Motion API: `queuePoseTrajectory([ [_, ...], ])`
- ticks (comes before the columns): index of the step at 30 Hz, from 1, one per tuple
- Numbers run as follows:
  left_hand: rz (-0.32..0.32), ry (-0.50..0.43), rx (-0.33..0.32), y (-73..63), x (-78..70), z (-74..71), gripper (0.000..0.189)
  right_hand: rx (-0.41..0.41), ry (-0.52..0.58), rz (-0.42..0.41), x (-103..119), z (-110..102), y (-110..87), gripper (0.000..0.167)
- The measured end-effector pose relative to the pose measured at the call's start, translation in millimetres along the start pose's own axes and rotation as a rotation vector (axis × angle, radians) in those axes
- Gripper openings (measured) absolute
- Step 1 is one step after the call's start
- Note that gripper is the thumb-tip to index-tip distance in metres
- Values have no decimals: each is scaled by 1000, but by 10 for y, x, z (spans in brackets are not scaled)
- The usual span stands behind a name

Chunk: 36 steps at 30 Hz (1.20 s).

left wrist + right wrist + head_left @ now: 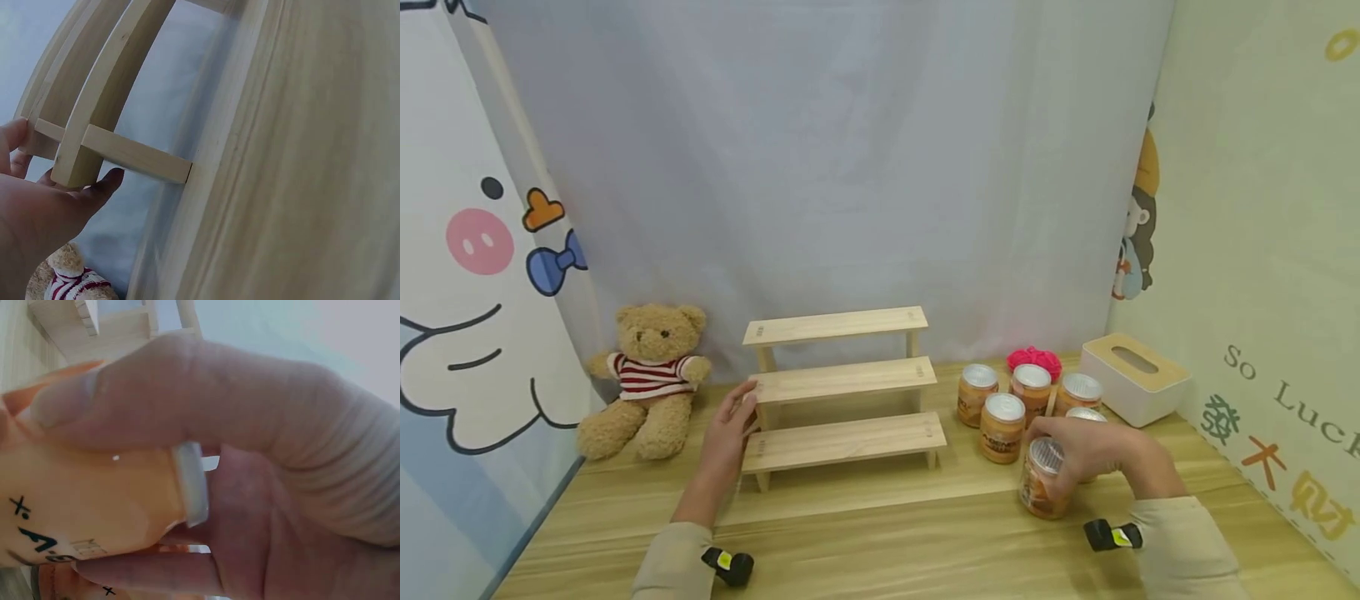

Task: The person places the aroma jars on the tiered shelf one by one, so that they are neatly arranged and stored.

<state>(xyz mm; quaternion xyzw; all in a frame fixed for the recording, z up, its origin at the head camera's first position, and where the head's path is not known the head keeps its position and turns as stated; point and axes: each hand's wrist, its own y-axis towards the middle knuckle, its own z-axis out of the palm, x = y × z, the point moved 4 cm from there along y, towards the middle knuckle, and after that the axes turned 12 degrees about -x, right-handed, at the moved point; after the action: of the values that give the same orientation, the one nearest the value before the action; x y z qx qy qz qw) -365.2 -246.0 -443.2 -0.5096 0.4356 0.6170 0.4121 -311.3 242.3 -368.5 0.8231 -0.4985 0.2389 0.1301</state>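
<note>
A pale wooden three-step shelf (842,379) stands in the middle of the table. My left hand (730,429) holds its left end; in the left wrist view the thumb (106,184) and fingers lie about the ends of the boards. My right hand (1090,454) grips an orange jar (1037,492) with a silvery ridged lid, at the front of a group of similar jars (1002,437). Up close, the right thumb (119,406) lies along the side of the held jar (112,500). Whether this jar touches the table is hard to tell.
A teddy bear (655,375) in a striped top sits left of the shelf. Behind the jars lie a bright pink bundle (1035,362) and a white tissue box (1138,396) with a wooden top. A pale curtain (850,167) hangs behind the table (880,550).
</note>
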Motion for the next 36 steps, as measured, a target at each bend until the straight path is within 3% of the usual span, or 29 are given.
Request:
queuePoseTrajectory([
  [11, -7, 9, -29, -32, -30, -23, 55, -1, 63, -9, -102, 57, 56, 61],
  [20, 12, -1, -6, -26, -15, -7, 55, 106, 413, -52, -326, 172, 74, 61],
  [27, 1, 7, -17, -19, -27, 7, 56, 78, 514, -115, -440, 213, 89, 62],
  [36, -27, 9, -18, -30, -51, 6, 53, 124, 682, -172, -513, 292, 119, 59],
])
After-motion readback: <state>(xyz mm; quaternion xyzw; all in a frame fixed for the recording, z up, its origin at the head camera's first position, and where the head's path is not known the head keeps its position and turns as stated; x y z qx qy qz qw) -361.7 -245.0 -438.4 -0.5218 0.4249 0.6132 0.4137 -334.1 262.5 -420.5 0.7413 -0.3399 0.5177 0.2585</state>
